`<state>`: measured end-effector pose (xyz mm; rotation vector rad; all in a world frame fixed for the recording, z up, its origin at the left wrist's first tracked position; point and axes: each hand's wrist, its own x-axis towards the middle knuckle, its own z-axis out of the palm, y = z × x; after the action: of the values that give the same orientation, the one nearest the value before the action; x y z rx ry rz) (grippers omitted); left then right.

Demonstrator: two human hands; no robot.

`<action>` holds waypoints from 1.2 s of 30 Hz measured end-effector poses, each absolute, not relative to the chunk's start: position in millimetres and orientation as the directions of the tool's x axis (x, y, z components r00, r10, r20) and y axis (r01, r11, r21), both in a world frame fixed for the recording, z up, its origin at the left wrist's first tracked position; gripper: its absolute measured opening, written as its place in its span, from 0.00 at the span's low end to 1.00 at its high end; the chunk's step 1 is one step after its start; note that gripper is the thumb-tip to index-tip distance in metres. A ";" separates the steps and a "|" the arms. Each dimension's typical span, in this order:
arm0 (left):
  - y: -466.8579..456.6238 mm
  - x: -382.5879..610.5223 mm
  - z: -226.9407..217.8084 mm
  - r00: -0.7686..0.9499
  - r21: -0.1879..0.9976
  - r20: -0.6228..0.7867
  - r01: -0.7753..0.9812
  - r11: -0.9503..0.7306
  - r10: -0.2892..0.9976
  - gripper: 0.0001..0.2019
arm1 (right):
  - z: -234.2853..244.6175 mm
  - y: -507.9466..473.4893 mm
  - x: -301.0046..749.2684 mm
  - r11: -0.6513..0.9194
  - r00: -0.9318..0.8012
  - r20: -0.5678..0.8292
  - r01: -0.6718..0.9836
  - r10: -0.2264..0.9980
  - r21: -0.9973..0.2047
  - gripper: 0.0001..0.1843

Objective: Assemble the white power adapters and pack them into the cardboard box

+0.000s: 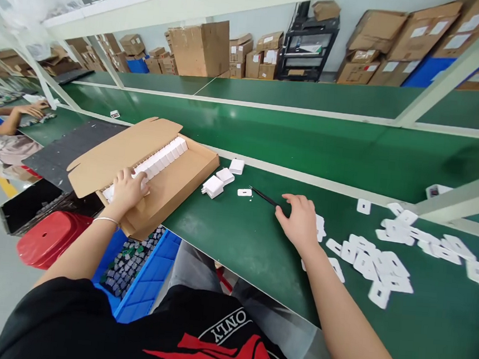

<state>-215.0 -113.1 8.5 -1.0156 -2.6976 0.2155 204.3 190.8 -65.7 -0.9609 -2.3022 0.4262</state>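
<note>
My left hand [128, 191] reaches into an open cardboard box [175, 188], its fingers curled over the near end of a row of white plastic cases [163, 159]. The fingers cover the piece they grip. Over the green bench, my right hand [299, 221] has thumb and index finger at the rear end of black tweezers [265, 196], whose tips point left. Just past those tips lies a flat white cover plate [244, 192] with a slot. Several loose white cases [214, 186] sit between the box and the plate.
Flat white plates [377, 264] lie scattered on the bench's right side. Below the bench edge stands a blue bin [146, 283] of small circuit parts, beside a red stool [52, 238]. A shelf post [464, 193] rises at right. At far left, another person's hands [31, 108] work.
</note>
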 end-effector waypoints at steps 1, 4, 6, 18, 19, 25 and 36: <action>-114.4 -218.1 8.8 -0.708 -0.219 0.144 0.659 0.720 0.691 0.22 | -64.6 190.1 204.4 0.697 -0.585 0.388 0.519 0.712 -0.495 0.19; -119.1 -228.4 9.1 -0.699 -0.197 0.084 0.687 0.699 0.710 0.17 | -60.1 184.8 203.1 0.731 -0.675 0.330 0.476 0.660 -0.488 0.16; -121.6 -232.9 8.7 -0.709 -0.192 0.092 0.677 0.711 0.699 0.17 | -57.5 180.2 201.3 0.755 -0.730 0.288 0.455 0.620 -0.472 0.16; -64.5 -118.3 42.4 -0.404 0.046 0.495 0.897 0.440 0.770 0.15 | -54.4 158.1 187.7 0.856 -0.889 0.207 0.294 0.409 -0.426 0.25; -56.2 -103.0 43.3 -0.318 0.050 0.481 0.940 0.336 0.817 0.14 | -55.4 157.9 186.9 0.854 -0.882 0.213 0.304 0.419 -0.422 0.25; -7.6 -29.8 1.9 0.146 0.168 0.175 0.970 -0.176 0.974 0.19 | -60.7 165.6 189.2 0.827 -0.810 0.264 0.411 0.524 -0.383 0.24; 44.8 2.0 -46.7 -0.005 0.282 0.188 0.958 -0.049 0.982 0.26 | -53.9 170.0 194.9 0.803 -0.772 0.264 0.479 0.578 -0.355 0.20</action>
<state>2.0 44.8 -46.7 -2.2646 -2.2142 -0.5400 194.9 170.0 -53.9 -0.8005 -2.6291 0.3803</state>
